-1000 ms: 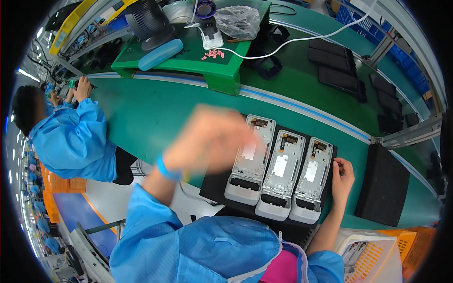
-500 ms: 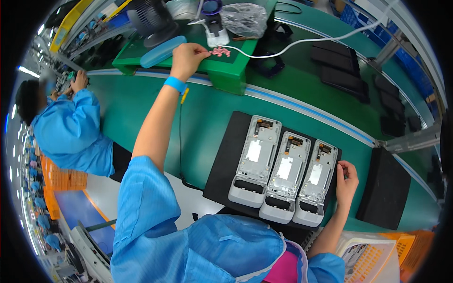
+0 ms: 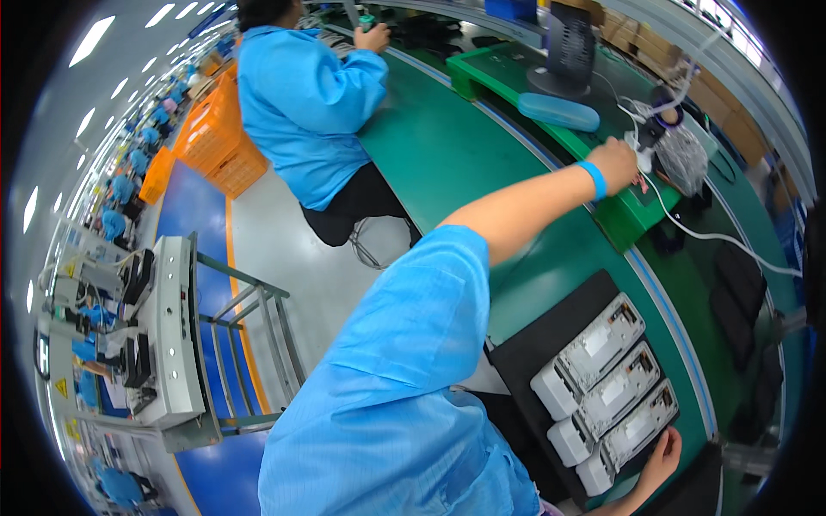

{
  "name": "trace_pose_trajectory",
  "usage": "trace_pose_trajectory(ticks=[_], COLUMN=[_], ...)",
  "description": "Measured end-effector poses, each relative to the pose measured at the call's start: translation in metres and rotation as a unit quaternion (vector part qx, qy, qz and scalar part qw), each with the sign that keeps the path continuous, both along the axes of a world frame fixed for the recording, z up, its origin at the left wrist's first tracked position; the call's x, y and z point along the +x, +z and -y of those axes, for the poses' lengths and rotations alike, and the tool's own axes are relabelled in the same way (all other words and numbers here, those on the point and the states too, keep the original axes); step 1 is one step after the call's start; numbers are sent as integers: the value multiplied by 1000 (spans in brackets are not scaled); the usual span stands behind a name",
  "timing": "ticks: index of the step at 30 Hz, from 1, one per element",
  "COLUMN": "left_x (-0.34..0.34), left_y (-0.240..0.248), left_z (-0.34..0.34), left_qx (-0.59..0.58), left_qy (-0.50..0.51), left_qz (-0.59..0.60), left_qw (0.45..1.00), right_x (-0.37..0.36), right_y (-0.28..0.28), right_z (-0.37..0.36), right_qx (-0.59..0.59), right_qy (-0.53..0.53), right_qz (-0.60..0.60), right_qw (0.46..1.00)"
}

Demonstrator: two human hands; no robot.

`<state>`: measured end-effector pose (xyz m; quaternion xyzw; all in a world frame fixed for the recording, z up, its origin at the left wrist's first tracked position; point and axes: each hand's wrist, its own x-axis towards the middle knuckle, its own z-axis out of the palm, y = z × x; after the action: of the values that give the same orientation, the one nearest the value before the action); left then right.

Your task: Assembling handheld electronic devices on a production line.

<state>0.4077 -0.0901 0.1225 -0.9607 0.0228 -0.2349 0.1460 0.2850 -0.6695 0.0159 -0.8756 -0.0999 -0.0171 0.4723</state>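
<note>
My left hand (image 3: 614, 165) reaches over the green raised stand (image 3: 621, 222), a blue band round its wrist. Its fingers are pinched together by a small pile of pink pieces (image 3: 642, 183); what they hold, if anything, is hidden. Three pale grey device housings lie side by side on a black mat (image 3: 551, 320): a far one (image 3: 594, 344), a middle one (image 3: 609, 397) and a near one (image 3: 635, 430). Beside the near housing's edge rests my right hand (image 3: 664, 456), fingers loosely bent and apart, gripping nothing.
On the stand are a light-blue case (image 3: 557, 112), a dark fan-like device (image 3: 570, 47), a clear plastic bag (image 3: 684, 159) and a white cable (image 3: 723, 245). A co-worker in blue (image 3: 305, 103) sits farther along the green bench. Orange crates (image 3: 225, 138) and a metal frame (image 3: 249, 318) stand left.
The view has swung left, so bench and housings appear farther right. My left hand stays at the pink pieces, now largely covering them. My right hand remains beside the near housing.
</note>
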Motion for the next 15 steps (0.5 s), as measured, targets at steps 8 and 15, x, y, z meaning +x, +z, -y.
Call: trace_pose_trajectory(ticks=[8, 15], left_x=[-83, -149], left_y=[34, 11], left_z=[33, 177], left_qx=[-719, -834], left_qy=[-188, -271], left_qz=[-121, -348], left_qw=[658, 332], right_x=[-25, -37], right_y=[84, 137], right_z=[-49, -189], right_qx=[69, 228], right_qy=[-106, 90], right_qz=[15, -57], right_qw=[992, 968])
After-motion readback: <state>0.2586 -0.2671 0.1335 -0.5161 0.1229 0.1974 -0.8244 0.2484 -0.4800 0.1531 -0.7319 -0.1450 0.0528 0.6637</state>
